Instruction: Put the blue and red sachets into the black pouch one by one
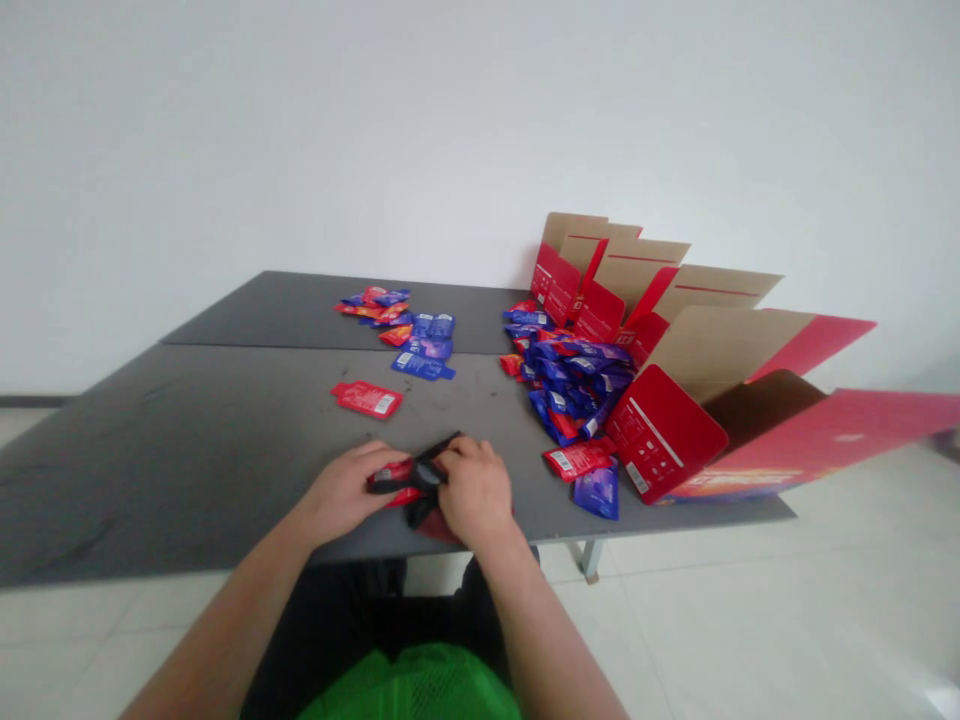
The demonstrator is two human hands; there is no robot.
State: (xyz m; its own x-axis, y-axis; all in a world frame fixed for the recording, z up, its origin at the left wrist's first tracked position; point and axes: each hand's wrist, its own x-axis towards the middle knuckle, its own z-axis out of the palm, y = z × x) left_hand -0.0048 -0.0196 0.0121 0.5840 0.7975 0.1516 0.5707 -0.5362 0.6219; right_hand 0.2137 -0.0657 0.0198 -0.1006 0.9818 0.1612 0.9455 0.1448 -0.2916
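Left hand [346, 494], right hand [477, 490] angled inward, nearly meeting — both grasping black object [426, 476], red packet [404, 497] touching left hand.

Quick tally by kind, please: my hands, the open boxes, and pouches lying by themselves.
Hands: 2, left hand and right hand
Open boxes: at least 4, overlapping
Lone red pouch: 1
Total: at least 7; heaped pouches overlap too much to count
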